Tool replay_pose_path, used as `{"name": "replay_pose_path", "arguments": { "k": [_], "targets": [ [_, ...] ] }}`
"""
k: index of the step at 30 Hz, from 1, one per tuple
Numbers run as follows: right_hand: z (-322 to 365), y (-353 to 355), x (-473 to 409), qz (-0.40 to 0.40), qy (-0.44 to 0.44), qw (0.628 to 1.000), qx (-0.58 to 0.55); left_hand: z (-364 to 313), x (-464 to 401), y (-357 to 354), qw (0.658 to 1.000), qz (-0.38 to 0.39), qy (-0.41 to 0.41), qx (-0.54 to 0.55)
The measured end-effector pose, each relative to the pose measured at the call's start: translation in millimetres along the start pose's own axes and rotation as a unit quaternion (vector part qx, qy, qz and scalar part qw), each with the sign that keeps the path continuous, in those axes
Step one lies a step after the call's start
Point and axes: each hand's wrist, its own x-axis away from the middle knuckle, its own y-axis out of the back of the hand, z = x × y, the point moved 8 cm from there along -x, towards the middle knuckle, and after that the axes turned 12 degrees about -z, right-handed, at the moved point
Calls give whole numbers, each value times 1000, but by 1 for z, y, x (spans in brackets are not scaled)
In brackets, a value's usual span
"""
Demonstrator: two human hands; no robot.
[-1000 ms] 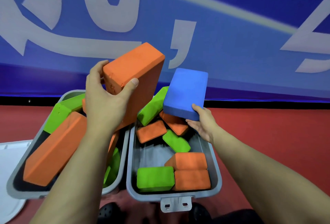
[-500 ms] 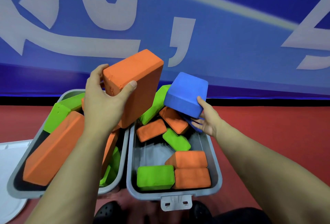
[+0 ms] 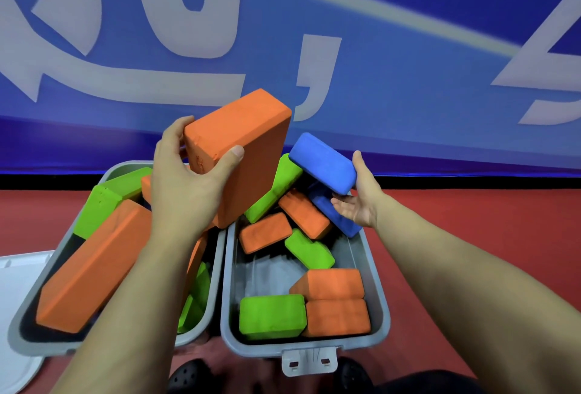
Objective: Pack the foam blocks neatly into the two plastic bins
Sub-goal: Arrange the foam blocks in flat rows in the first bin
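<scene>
- At the far left edge of the frame, a pale flat sheet (image 3: 15,293) lies on the red floor (image 3: 471,236). It is cut off by the border, so whether it is a bin lid cannot be told.
- Left of centre sits the left bin (image 3: 22,330), grey plastic. A long orange block (image 3: 91,268) leans slantwise across it, with a green block (image 3: 103,202) behind, so the load looks loose rather than neatly stacked.
- The left forearm crosses this bin and hides much of its right half. Only slivers of green and orange show beside the arm.
- In the upper middle, the left hand (image 3: 185,186) grasps a large orange block (image 3: 245,154) by its near end, thumb on one face and fingers round the other. It is held tilted above the gap between the bins, probably clear of the pile while a spot is chosen.
- Right of centre is the right bin (image 3: 382,308). At its near end three blocks sit tidily side by side and stacked. At its far end, orange and green blocks lie jumbled, with bare bin floor between.
- At the far right corner of that bin, a blue block (image 3: 323,162) rests tilted on the heap. A second blue block (image 3: 333,214) lies below it, partly hidden.
- The right hand (image 3: 361,202) is spread, palm up, thumb against the upper blue block's end. It seems to steady or nudge rather than clench it.
- A latch (image 3: 309,359) hangs at the right bin's near rim. Dark shapes below it are too cropped to name.
</scene>
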Motion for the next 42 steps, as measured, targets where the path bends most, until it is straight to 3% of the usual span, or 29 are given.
{"name": "replay_pose_path", "arguments": {
  "k": [13, 17, 21, 24, 30, 35, 42],
  "targets": [
    [7, 10, -17, -42, -11, 998, 41, 5, -1, -2, 1000, 7, 3, -12],
    [18, 16, -23, -96, 49, 991, 78, 5, 0, -3, 1000, 13, 7, -5],
    [49, 26, -23, -187, 249, 926, 215, 4, 0, -4, 1000, 11, 6, -1],
    [56, 21, -22, -167, 325, 884, 291, 4, -1, -4, 1000, 12, 3, -2],
    [53, 12, -19, -138, 374, 833, 385, 4, 3, -8, 1000, 26, 5, -1],
    [53, 1, -27, -93, 403, 756, 508, 6, 6, -9, 999, 33, 7, -3],
    [57, -6, -45, -110, 413, 745, 512, 10, 5, -12, 999, 36, 9, -6]
  ]
}}
